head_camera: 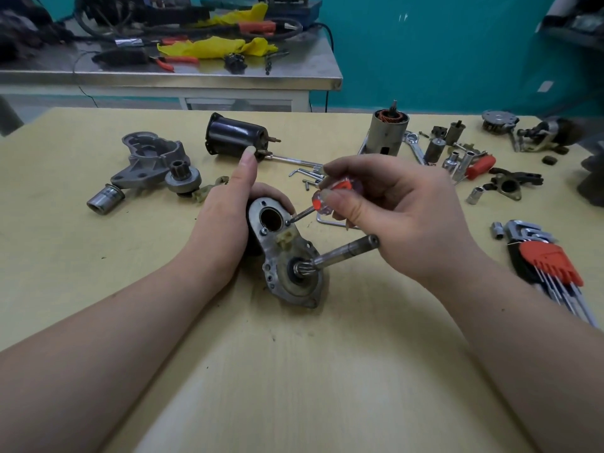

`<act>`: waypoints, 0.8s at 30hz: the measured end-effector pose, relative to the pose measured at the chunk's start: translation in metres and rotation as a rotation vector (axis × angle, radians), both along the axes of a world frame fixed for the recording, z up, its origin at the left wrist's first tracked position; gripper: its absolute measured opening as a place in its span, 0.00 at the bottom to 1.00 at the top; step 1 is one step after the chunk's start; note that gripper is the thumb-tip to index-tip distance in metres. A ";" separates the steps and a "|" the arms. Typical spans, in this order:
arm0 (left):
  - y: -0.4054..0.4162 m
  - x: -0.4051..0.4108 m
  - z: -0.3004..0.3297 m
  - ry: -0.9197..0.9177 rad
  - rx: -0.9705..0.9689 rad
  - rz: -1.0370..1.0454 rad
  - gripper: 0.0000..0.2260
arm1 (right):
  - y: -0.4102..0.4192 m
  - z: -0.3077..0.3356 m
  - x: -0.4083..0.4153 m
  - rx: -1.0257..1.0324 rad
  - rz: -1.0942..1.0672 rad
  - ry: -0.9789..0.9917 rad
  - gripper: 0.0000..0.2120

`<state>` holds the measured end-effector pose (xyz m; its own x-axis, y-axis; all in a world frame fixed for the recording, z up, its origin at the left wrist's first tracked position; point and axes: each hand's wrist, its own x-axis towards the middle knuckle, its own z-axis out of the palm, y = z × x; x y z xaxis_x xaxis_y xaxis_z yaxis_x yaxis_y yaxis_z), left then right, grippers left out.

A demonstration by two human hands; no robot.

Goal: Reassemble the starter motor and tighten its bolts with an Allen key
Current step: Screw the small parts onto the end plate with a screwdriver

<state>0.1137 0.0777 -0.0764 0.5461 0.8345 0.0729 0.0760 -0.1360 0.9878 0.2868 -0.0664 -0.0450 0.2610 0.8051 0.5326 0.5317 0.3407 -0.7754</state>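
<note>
At frame centre, the left hand (225, 217) wraps around the motor housing (284, 256) on the table (294, 371), index finger straight. The right hand (392, 210) pinches a small screwdriver (322, 199), tip on a housing screw (287, 222). Allen keys (545, 263) lie at right.

One head-worn wide-angle view looks forward and down — close over the hands (327, 217) at the table (294, 371), the far wall beyond.

pale yellow table (294, 371), orange-handled screwdriver (330, 194)
</note>
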 end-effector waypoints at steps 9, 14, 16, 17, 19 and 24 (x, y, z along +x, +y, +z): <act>0.000 -0.001 0.001 -0.022 -0.023 0.016 0.38 | 0.003 0.000 0.001 -0.033 0.017 0.021 0.14; -0.002 0.000 0.001 -0.029 -0.017 0.018 0.37 | 0.003 0.002 0.000 -0.046 0.038 0.038 0.15; -0.002 0.000 0.002 -0.030 -0.024 0.013 0.38 | 0.002 0.005 -0.001 -0.049 0.019 0.013 0.16; -0.002 0.000 0.002 -0.030 -0.027 0.013 0.38 | 0.002 0.007 -0.002 -0.047 0.013 0.012 0.16; -0.002 -0.001 0.002 -0.030 -0.027 0.019 0.38 | 0.001 0.007 -0.004 -0.043 0.001 0.032 0.14; -0.001 0.000 0.000 -0.047 -0.048 0.024 0.38 | 0.002 0.006 -0.005 -0.091 -0.022 0.069 0.18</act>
<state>0.1136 0.0772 -0.0768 0.5230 0.8503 0.0580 0.0315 -0.0873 0.9957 0.2816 -0.0647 -0.0390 0.3125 0.8431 0.4377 0.4826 0.2559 -0.8376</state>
